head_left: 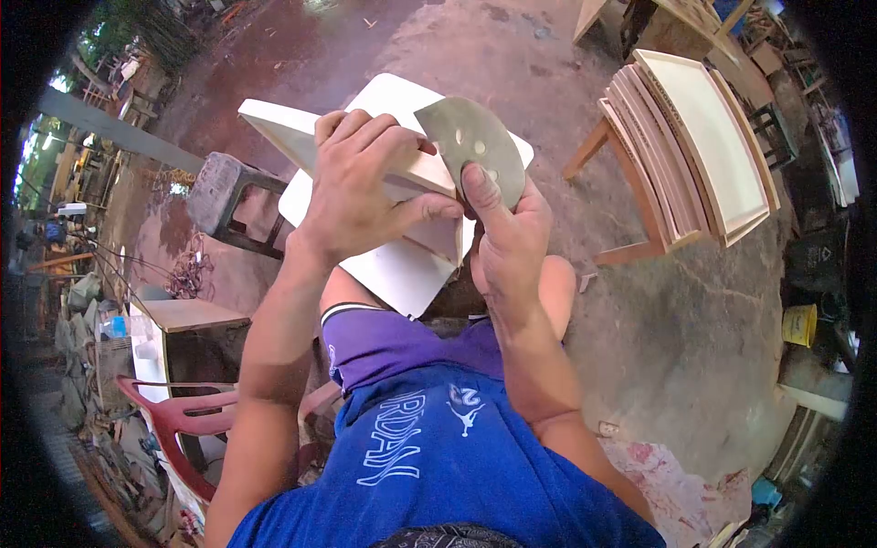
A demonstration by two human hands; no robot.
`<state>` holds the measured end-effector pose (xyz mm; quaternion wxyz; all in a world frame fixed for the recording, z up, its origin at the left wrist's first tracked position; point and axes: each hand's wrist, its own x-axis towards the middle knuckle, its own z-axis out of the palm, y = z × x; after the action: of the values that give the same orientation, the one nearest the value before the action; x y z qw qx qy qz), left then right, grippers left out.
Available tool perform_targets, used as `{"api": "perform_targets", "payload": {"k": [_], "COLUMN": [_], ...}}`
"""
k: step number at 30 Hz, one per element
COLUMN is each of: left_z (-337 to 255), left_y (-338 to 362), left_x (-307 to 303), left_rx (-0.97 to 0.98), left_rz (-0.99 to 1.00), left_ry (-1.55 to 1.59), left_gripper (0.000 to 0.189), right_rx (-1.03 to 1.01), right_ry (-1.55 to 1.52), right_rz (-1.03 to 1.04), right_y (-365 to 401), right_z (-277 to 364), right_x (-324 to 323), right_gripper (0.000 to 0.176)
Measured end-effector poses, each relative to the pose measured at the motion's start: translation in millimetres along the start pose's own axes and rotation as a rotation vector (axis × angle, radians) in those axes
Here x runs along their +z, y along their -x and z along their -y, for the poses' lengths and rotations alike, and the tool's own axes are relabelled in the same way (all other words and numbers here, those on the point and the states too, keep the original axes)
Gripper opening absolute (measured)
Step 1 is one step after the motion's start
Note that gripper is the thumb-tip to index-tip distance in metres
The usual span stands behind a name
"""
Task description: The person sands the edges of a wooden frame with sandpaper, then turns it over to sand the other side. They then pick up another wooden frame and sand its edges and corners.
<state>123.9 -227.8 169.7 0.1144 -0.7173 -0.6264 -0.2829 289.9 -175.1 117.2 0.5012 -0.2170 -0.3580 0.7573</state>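
My left hand [361, 187] is wrapped over the edge of a pale wooden tray-like frame [279, 128], which is tilted above a white board [388, 279]. In my right hand [512, 228] is a round-edged sanding disc [470, 137] with several holes, the thumb pressed on its face. The disc touches or nearly touches the frame's corner beside my left fingers. Part of the frame is hidden behind my left hand.
A stack of similar trays [703, 137] leans on a wooden stand [630, 247] at the right. A dark stool [219, 196] is at the left, with a red plastic chair [178, 411] lower down. A yellow bucket [799, 324] stands far right.
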Motion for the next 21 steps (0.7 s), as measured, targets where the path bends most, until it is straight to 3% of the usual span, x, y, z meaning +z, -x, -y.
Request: {"api": "perform_targets", "payload": {"k": [5, 9, 11, 15, 17, 21], "left_z": [4, 1, 2, -1, 1, 0], "left_y": [-1, -2, -2, 0, 2, 3], "left_x": [3, 0, 1, 2, 4, 5], "left_rx": [0.019, -0.006, 0.004, -0.018, -0.011, 0.0], "left_rz": [-0.036, -0.003, -0.011, -0.029, -0.029, -0.081], "left_ry": [-0.021, -0.003, -0.003, 0.021, 0.011, -0.009], "left_gripper": [0.059, 0.059, 0.058, 0.059, 0.059, 0.059], "right_rx": [-0.001, 0.005, -0.082, -0.026, -0.042, -0.063], "right_ry": [0.234, 0.161, 0.265, 0.264, 0.41, 0.33], "right_rz": [-0.034, -0.012, -0.049, -0.035, -0.038, -0.023], "right_y": [0, -2, 3, -8, -5, -2], "right_z": [4, 8, 3, 8, 7, 8], "right_x": [-4, -1, -2, -3, -6, -1], "right_gripper": [0.049, 0.051, 0.05, 0.05, 0.052, 0.052]}}
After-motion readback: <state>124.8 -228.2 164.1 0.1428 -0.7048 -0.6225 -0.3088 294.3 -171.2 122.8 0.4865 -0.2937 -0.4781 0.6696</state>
